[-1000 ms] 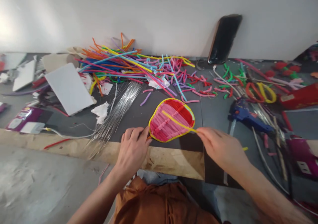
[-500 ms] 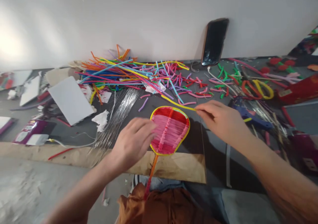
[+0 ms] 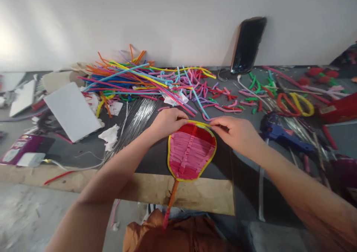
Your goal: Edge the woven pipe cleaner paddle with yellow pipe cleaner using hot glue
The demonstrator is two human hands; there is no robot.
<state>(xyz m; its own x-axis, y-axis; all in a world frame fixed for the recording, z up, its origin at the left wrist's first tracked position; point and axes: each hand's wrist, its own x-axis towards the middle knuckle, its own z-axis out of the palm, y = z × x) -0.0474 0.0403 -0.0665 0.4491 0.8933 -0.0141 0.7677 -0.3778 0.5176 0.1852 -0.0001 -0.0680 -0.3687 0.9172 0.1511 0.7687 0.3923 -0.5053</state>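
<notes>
A yellow pipe cleaner [image 3: 199, 123] is stretched between my two hands, just above the top edge of a fan-shaped piece [image 3: 189, 153]. That piece is made of pink and red pipe cleaners with a yellow border, and its orange and red stem points toward me. My left hand [image 3: 169, 123] pinches the strand's left end with thumb and fingertips, over the piece's upper left. On the other side my right hand [image 3: 234, 133] pinches the right end, near the upper right border. The fingertips partly hide both ends of the strand.
Behind the hands lies a pile of coloured pipe cleaners [image 3: 134, 77], with cut pieces to its right. A phone [image 3: 248, 45] leans on the wall. At right is a blue glue gun [image 3: 287, 134]; at left, bare wires [image 3: 136, 121], a white card [image 3: 73, 112] and a purple box [image 3: 21, 147].
My left hand has moved up and right from beside the fan-shaped piece and taken the yellow pipe cleaner's left end. My right hand still holds the other end. The view has shifted slightly.
</notes>
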